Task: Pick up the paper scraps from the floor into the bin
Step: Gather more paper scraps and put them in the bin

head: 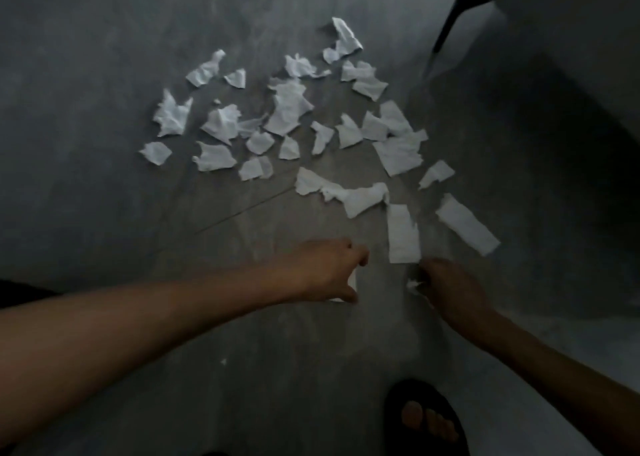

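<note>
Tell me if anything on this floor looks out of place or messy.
Yes: torn white paper scraps are strewn across the grey floor, most in a loose cluster ahead of the hands. The left hand and right hand each hold a white scrap. No bin is in view.

paper scraps (290, 109): roughly 30 on the floor, exact count unclear where they overlap | hands: 2, left hand (325, 270), right hand (450, 289) | sandalled foot (427, 417): 1 | dark cable (450, 19): 1
</note>
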{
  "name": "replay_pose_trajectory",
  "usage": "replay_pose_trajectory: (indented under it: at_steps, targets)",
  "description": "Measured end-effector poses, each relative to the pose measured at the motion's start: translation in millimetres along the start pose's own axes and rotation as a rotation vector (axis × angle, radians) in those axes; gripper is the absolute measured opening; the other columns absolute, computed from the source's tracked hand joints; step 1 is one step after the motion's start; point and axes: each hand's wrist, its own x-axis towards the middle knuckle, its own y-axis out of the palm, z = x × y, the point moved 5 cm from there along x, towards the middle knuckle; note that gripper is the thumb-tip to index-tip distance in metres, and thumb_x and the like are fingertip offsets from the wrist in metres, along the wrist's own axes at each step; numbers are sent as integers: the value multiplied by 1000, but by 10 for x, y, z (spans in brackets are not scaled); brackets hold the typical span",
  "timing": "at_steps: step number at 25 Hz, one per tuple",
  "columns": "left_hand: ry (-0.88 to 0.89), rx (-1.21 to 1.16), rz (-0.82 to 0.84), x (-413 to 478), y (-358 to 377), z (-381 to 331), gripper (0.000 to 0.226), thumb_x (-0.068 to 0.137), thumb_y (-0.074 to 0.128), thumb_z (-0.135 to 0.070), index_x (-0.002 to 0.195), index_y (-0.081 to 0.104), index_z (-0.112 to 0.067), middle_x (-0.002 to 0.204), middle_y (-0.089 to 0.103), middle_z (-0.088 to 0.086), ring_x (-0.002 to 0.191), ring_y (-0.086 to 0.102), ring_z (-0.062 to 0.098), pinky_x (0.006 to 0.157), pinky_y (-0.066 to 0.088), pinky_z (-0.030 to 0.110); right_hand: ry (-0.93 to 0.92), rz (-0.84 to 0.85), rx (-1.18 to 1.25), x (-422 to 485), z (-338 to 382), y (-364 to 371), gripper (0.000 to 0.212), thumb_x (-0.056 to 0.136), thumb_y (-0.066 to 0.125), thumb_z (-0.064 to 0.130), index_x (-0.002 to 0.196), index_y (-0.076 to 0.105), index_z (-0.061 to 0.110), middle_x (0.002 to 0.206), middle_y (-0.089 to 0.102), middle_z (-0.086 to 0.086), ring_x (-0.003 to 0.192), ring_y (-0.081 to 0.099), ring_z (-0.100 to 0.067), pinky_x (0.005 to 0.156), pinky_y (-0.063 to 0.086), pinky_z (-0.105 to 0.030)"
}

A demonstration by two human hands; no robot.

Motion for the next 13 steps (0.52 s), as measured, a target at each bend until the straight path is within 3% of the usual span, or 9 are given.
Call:
replay_pose_trajectory:
  at_steps: [4,6,9,11,13]
  targets:
    - [-3,69,-116,252,441,145,60,73,75,-30,122,43,-15,120,49,13,101,57,33,79,47,39,-50,-44,190,122,49,-178,22,81,67,19,103,62,14,93,68,-7,87,63,-23,73,47,-31]
    - [32,26,-150,332,528,251,41,78,69,-19,114,50,-12,116,53,13,101,58,33,79,46,38,-65,-89,222,291,100,-347,36,81,68,19,116,56,16,88,63,-5,81,59,-20,70,42,-28]
    - [69,-61,-133,380,546,395,15,83,63,-20,94,62,-10,105,61,13,98,61,30,79,46,34,-34,-57,152,535,146,-376,48,82,66,22,126,47,19,101,64,-8,91,60,-24,74,42,-29]
    - [51,-96,-247,404,382,457,14,84,64,-26,89,65,-12,101,62,11,93,62,29,75,45,33,-41,-68,87,581,151,-324,34,85,62,25,116,51,19,103,63,-5,92,60,-23,72,39,-27]
    - [18,-128,-470,473,25,445,17,83,68,-32,89,68,-16,111,60,7,99,59,25,77,46,33,-88,-101,37,563,164,-292,16,86,60,23,100,58,15,99,62,-7,91,58,-24,70,33,-27]
